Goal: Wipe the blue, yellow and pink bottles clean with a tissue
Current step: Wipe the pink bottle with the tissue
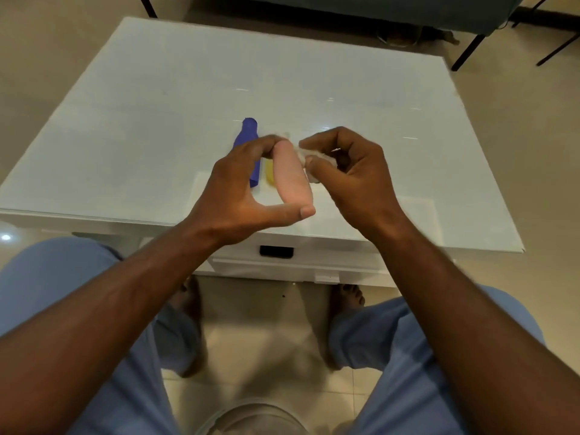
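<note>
between hands — pink bottle [292, 175] lengthwise

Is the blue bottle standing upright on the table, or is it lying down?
Lying down. The blue bottle rests on its side on the white table, neck pointing away from the person; the left hand partly hides it.

Seated person holds one bottle [292, 177] above table's [157, 73] near edge, between left hand [241, 189] and right hand [348, 171]; tissue [303, 155] w/ right hand, touching bottle's upper right side. Two more bottles lie on table behind it: one [248, 139] left, other [269, 175] just right of it.
</note>
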A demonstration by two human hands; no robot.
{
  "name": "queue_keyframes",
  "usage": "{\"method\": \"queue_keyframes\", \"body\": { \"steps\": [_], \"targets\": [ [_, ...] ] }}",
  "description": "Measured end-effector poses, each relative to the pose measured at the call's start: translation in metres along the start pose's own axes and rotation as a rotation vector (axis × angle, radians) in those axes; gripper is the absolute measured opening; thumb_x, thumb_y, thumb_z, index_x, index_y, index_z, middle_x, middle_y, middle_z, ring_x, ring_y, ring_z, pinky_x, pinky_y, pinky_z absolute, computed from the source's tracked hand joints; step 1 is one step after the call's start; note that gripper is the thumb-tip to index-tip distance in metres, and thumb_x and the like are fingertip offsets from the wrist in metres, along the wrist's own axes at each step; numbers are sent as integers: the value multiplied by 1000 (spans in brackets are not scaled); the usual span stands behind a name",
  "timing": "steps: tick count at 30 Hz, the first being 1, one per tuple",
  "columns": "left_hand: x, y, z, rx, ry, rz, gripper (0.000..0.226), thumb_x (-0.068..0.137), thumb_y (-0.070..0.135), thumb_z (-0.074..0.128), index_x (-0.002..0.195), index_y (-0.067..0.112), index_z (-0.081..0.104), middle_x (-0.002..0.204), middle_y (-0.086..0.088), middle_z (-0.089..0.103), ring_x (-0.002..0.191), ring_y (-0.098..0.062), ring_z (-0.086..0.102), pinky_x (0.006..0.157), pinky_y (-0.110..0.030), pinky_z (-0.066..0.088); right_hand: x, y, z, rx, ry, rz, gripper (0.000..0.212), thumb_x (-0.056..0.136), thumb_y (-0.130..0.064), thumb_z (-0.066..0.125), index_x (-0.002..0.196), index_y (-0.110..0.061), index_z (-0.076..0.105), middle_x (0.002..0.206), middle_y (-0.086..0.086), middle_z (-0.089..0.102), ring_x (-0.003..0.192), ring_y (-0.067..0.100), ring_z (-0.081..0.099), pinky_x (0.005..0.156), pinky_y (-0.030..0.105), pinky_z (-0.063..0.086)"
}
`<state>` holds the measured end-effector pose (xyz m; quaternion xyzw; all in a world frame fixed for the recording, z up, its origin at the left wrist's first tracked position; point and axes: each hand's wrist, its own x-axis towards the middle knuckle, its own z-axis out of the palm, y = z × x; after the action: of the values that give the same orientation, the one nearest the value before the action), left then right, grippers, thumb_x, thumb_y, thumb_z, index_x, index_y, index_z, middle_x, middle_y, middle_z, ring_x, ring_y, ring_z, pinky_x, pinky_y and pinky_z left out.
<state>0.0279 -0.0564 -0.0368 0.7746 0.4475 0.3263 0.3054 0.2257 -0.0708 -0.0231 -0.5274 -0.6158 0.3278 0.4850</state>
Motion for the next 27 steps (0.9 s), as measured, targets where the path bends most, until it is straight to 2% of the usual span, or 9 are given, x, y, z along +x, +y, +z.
{"method": "queue_keyframes", "body": {
  "steps": [4,6,10,14,16,19,23,25,27],
  "targets": [
    [20,-7,2,-9,-11,29,87,61,75,71,130,24,52,120,10,59,104,4,56,86,-5,44,-1,0,0,26,-129,-84,20,85,6,63,92,-9,74,92,5,73,86,28,70,71,41,60],
    [22,-14,2,43,-46,74,97,59,81,69,133,21,51,122,5,61,104,-4,56,87,-10,45,-2,4,2,17,-146,-84,20,88,7,64,96,-7,75,95,6,74,88,28,70,74,43,61],
    [19,-16,7,39,-80,42,120,51,93,60,144,19,43,135,9,52,114,-2,48,92,-3,37,11,12,0,36,-16,17,15,95,-3,66,104,-11,75,103,1,74,96,16,72,79,32,62],
    [28,-19,2,57,-13,99,106,56,87,64,134,17,51,118,12,55,99,-3,52,86,-3,41,9,6,10,20,-116,-84,18,84,6,63,89,-7,74,91,5,73,85,26,70,74,45,60],
    [26,-19,0,55,-30,108,106,55,87,64,135,18,50,121,11,56,100,3,52,86,-2,38,11,6,12,28,-80,-40,19,88,5,64,93,-10,74,92,0,73,87,21,71,72,39,61],
    [24,-17,0,-71,-2,89,101,59,85,64,137,24,45,127,18,50,111,16,49,90,0,40,20,7,10,63,35,68,17,95,2,64,100,-13,72,94,-7,72,84,5,70,70,19,57],
    [33,-14,-10,-317,184,-7,73,73,66,67,132,26,52,118,19,61,110,4,60,91,-14,50,6,-2,21,269,-80,50,17,93,7,65,92,-9,71,84,3,71,77,14,69,72,28,58],
    [33,-7,-11,-404,145,-53,67,73,76,62,125,34,55,112,23,66,107,5,63,86,-13,52,-4,-4,31,262,-102,14,20,93,8,67,91,-11,69,81,1,70,77,12,70,73,28,58],
    [31,0,-6,-460,83,-85,59,74,80,57,119,42,56,109,28,67,106,6,64,83,-13,53,-3,-1,36,242,-32,63,14,95,3,68,92,-10,70,85,4,72,82,22,73,77,35,63]
  ]
}}
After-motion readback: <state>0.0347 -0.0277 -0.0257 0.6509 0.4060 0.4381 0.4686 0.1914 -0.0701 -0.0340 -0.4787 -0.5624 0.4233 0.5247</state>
